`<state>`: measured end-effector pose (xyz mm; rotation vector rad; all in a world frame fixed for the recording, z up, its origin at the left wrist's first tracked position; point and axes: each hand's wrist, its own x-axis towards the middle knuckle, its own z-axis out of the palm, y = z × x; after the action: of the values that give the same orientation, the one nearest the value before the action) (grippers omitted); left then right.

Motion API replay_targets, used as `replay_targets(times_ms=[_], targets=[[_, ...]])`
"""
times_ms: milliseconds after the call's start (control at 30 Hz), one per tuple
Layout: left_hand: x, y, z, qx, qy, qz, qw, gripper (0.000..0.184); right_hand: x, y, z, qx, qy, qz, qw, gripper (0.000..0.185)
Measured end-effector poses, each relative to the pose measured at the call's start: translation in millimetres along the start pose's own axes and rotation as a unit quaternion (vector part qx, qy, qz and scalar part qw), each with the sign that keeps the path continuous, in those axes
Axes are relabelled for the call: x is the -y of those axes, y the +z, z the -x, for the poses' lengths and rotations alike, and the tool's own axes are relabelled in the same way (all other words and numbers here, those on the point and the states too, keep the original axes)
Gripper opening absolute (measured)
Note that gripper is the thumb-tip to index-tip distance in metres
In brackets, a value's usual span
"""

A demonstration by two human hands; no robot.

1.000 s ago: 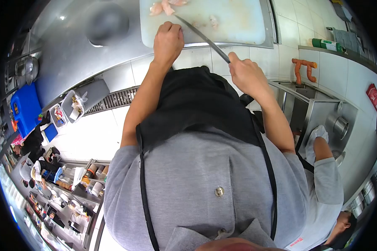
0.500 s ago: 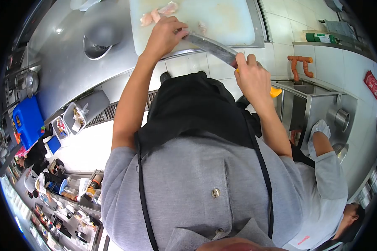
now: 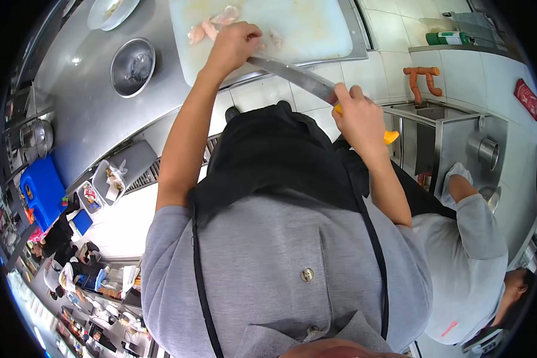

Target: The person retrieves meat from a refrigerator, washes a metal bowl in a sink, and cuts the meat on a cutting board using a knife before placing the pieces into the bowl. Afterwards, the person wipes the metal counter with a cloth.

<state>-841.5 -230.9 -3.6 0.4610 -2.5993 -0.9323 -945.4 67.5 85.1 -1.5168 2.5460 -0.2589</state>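
My right hand (image 3: 359, 118) is wrapped round the yellow handle of a large knife (image 3: 297, 77). Its blade points left, to the near edge of a white cutting board (image 3: 316, 30). By the blade's tip is my left hand (image 3: 235, 45), fingers curled together over the board; whatever they pinch is hidden. Pieces of raw, pale pink meat (image 3: 209, 28), possibly chicken, lie just beyond that hand. A smaller meat scrap (image 3: 275, 38) rests to its right.
On the steel counter (image 3: 89, 89) stand a metal bowl (image 3: 133, 67) and a white bowl (image 3: 112, 12). A co-worker in a grey shirt (image 3: 459, 256) is close on my right, beside a steel sink unit (image 3: 423, 137). Grey bins (image 3: 110, 182) stand left.
The view has shifted slightly. The knife's tip has come lower and left, nearer my left wrist. A blurred grey shape over the metal bowl is gone, so the bowl shows fully.
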Motion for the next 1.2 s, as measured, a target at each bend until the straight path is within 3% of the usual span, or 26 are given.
replay_targets(times_ms=[100, 200, 267, 300, 400, 433, 567, 633, 667, 733, 767, 833, 933, 1200], targets=[[6, -16, 3, -0.069, -0.05, 0.033, 0.996, 0.017, -13, -8, 3, 0.067, 0.044, -0.129, 0.988, 0.014], [-7, -28, 17, -0.102, -0.075, -0.061, 0.99, 0.02, -21, -1, -7, 0.107, 0.103, -0.197, 0.969, 0.015], [-21, -33, 26, -0.082, -0.195, 0.038, 0.977, 0.026, -21, 6, -14, 0.107, 0.123, -0.213, 0.963, 0.016], [-20, -31, 31, -0.083, -0.196, 0.037, 0.976, 0.026, -21, 7, -16, 0.088, 0.12, -0.191, 0.97, 0.016], [-17, -22, 42, 0.049, -0.185, -0.063, 0.979, 0.047, -9, 12, -19, 0.055, 0.1, -0.12, 0.986, 0.016], [-17, -17, 45, 0.049, -0.186, -0.062, 0.979, 0.047, -1, 16, -20, 0.039, 0.085, -0.071, 0.993, 0.017], [-21, -6, 46, 0.02, -0.157, -0.073, 0.985, 0.056, 22, 25, -19, 0.057, 0.028, -0.115, 0.991, 0.016], [-19, -6, 44, 0.019, -0.169, -0.061, 0.984, 0.058, 23, 27, -21, 0.154, 0.089, -0.284, 0.942, 0.016], [-15, -6, 43, 0.018, -0.164, -0.071, 0.984, 0.06, 20, 29, -20, 0.156, 0.087, -0.282, 0.943, 0.016], [-9, -5, 42, 0.017, -0.163, -0.079, 0.983, 0.063, 7, 34, -15, 0.245, 0.229, -0.464, 0.82, 0.018], [-5, -5, 40, 0.02, -0.155, -0.075, 0.985, 0.065, 5, 39, -13, 0.245, 0.229, -0.462, 0.821, 0.018], [-6, -9, 38, 0.023, -0.146, -0.07, 0.987, 0.067, 4, 48, -10, 0.266, 0.232, -0.563, 0.747, 0.019], [-9, -12, 39, 0.045, -0.15, -0.05, 0.986, 0.066, 23, 60, -12, 0.275, 0.214, -0.576, 0.739, 0.02], [-5, -27, 51, -0.04, -0.137, 0.037, 0.989, 0.052, 51, 52, -29, 0.288, 0.201, -0.577, 0.738, 0.02]])
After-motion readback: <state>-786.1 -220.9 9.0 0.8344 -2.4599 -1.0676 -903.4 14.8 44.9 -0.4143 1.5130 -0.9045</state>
